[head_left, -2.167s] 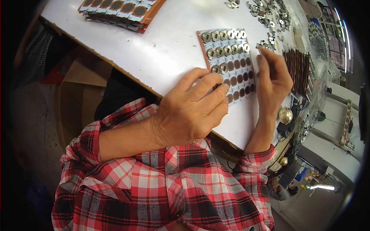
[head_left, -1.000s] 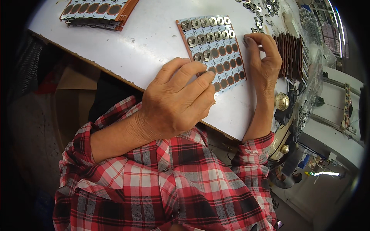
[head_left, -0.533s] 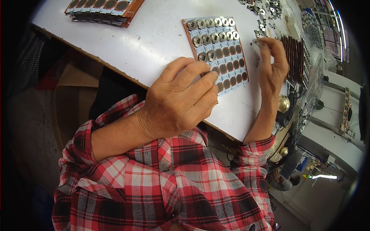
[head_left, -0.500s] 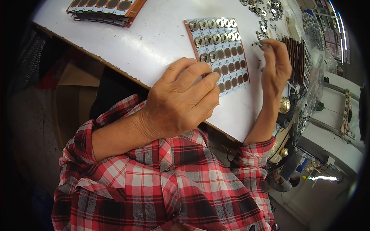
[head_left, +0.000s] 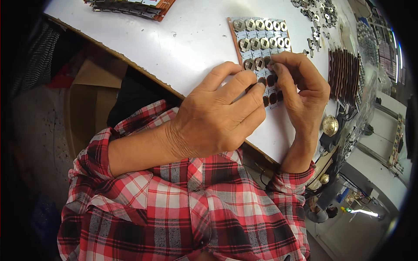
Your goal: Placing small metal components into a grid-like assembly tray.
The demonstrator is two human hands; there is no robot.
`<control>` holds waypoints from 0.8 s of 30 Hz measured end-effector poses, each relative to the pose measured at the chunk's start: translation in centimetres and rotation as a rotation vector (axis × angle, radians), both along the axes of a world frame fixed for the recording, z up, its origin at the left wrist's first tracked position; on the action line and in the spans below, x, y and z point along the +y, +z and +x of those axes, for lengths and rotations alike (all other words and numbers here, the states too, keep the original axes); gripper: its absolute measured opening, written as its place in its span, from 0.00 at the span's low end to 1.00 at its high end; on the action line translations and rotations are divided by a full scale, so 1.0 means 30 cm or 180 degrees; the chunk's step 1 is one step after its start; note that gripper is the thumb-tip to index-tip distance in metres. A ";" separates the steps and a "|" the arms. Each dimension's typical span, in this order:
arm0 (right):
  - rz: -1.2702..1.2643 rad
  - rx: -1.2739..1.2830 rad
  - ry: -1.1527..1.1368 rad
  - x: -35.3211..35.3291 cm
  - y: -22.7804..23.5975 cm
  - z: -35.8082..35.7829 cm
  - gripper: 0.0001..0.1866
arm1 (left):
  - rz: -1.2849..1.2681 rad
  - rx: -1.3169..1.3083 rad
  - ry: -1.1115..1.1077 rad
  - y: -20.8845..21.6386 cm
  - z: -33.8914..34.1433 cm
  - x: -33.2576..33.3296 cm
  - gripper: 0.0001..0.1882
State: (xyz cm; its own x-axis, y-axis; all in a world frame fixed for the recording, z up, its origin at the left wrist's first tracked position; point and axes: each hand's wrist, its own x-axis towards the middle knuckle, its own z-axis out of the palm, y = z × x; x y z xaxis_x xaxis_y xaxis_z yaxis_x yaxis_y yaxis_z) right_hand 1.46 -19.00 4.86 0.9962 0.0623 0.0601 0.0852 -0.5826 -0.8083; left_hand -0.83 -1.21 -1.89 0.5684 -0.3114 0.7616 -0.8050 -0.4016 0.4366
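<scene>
A panel of small light-blue circuit boards (head_left: 234,37) with an orange-brown edge lies on the white table. Silvery octagonal metal clips (head_left: 254,44) cover its two far rows and the left part of the third; nearer rows show bare dark round pads. My left hand (head_left: 217,111) rests over the panel's near left side, fingers bent down on it, thumb hidden. Above the third row, just right of its last seated clip, my right hand (head_left: 305,87) is pinched at the fingertips. A small metal clip showed there a moment ago; now the fingers mostly hide it.
Loose metal clips (head_left: 325,15) are scattered at the far right of the table (head_left: 183,39). A stack of similar panels (head_left: 135,8) lies at the far left. Brown-edged panels (head_left: 342,78) stand packed at the right, beyond a round gold-coloured metal part (head_left: 330,125).
My right hand has moved left from beside the panel to its third row, carrying the small metal clip. The left hand stays on the panel; the whole view has shifted slightly.
</scene>
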 end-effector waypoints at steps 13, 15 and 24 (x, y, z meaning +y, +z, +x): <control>0.0087 0.0213 -0.0153 0.007 0.007 0.000 0.08 | 0.0130 0.0334 -0.0340 0.028 0.016 0.020 0.13; 0.0063 0.0119 -0.0063 -0.002 -0.001 -0.004 0.07 | 0.0131 0.0365 -0.0318 0.028 0.015 0.015 0.16; 0.0331 0.0175 0.0391 -0.057 -0.006 0.035 0.07 | 0.0162 0.0501 -0.0401 0.048 0.021 0.020 0.17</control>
State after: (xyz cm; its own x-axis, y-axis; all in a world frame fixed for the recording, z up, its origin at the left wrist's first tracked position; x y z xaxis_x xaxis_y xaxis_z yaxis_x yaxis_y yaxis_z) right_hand 2.52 -20.73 4.68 0.9834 0.1803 0.0183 0.1048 -0.4836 -0.8690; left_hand -0.21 -0.60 -0.45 0.6332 -0.4233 0.6479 -0.7738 -0.3270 0.5426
